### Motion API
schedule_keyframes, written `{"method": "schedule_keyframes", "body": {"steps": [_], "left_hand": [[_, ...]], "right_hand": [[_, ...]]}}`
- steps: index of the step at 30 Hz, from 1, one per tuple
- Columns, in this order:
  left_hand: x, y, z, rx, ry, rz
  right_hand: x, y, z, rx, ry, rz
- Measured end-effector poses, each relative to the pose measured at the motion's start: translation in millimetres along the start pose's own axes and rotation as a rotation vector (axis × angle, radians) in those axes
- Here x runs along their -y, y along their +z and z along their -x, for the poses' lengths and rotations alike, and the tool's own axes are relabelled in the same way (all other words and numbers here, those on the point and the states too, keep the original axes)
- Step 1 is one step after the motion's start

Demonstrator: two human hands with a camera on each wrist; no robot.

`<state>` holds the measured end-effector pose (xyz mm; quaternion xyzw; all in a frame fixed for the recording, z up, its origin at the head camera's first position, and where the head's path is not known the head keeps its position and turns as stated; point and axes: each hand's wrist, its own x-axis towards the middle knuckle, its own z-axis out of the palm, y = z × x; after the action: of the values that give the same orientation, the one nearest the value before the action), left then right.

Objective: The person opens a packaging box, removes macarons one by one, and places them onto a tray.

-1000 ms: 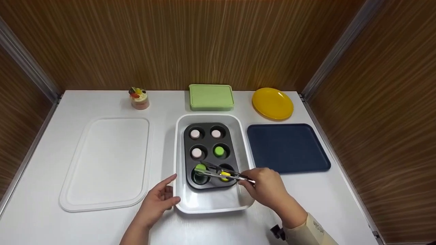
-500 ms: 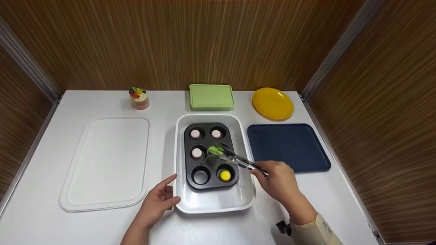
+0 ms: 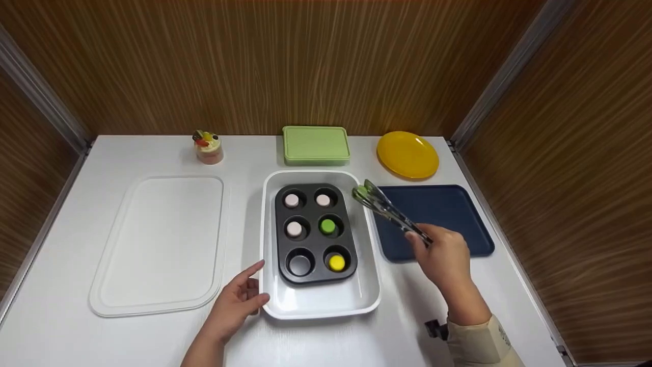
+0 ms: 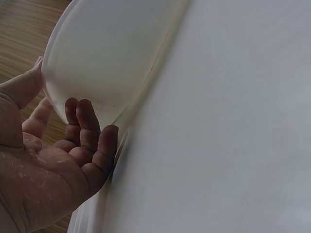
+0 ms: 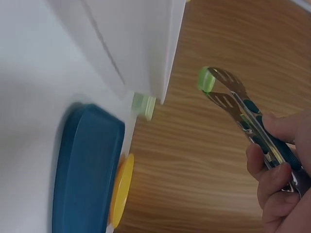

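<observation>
green piece riding in the tongs above the blue tray's edge

my right hand point(image 3: 442, 255) is curled round the handle of the metal tongs point(image 3: 391, 213), and the tips pinch a small green piece point(image 3: 361, 191) in the air over the gap between the white tray point(image 3: 316, 308) and the blue tray point(image 3: 433, 221), toward the far side. the right wrist view shows the green piece point(image 5: 204, 79) clamped edge-on between the slotted blades. i judge it light and small, firm enough to hold shape, but a round smooth thing like this could slip or twist out if the squeeze eases; a grip across its flat faces, near the middle, looks safest. my left hand point(image 3: 237, 300) lies with relaxed fingers against the white tray's near-left corner, gripping nothing. in the black muffin pan point(image 3: 316, 278) i count 3 pink pieces, 1 green, 1 yellow and 1 vacant cup at near left. the desk point(image 3: 244, 163) also carries a yellow plate point(image 3: 407, 154).
</observation>
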<state>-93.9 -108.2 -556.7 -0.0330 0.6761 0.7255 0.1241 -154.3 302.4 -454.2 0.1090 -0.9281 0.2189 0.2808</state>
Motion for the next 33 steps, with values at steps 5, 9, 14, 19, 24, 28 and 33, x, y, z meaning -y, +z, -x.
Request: {"method": "schedule_keyframes", "body": {"steps": [5, 9, 14, 19, 24, 28, 33], "left_hand": [[0.3, 0.2, 0.0, -0.007, -0.001, -0.010], [0.9, 0.1, -0.6, -0.007, 0.001, -0.016], [1.9, 0.0, -1.4, -0.001, 0.015, -0.011], [2.8, -0.4, -1.6, 0.002, 0.021, -0.013], [2.0, -0.7, -0.2, 0.008, 0.028, -0.006], [2.1, -0.8, 0.1, 0.009, 0.032, -0.007], [2.6, -0.6, -0.2, 0.006, 0.027, -0.013]], "right_hand": [[-12.2, 1.6, -3.0, -0.004, 0.039, 0.015], [-21.2, 5.8, -4.5, 0.018, 0.079, 0.031], [-34.0, 13.2, -5.1, 0.060, 0.157, 0.046], [-40.2, 18.9, -2.6, 0.113, 0.245, 0.077], [-46.6, 24.5, -1.1, 0.153, 0.290, 0.092], [-51.6, 29.1, -1.5, 0.176, 0.307, 0.097], [-57.1, 34.7, -2.2, 0.198, 0.322, 0.109]]}}
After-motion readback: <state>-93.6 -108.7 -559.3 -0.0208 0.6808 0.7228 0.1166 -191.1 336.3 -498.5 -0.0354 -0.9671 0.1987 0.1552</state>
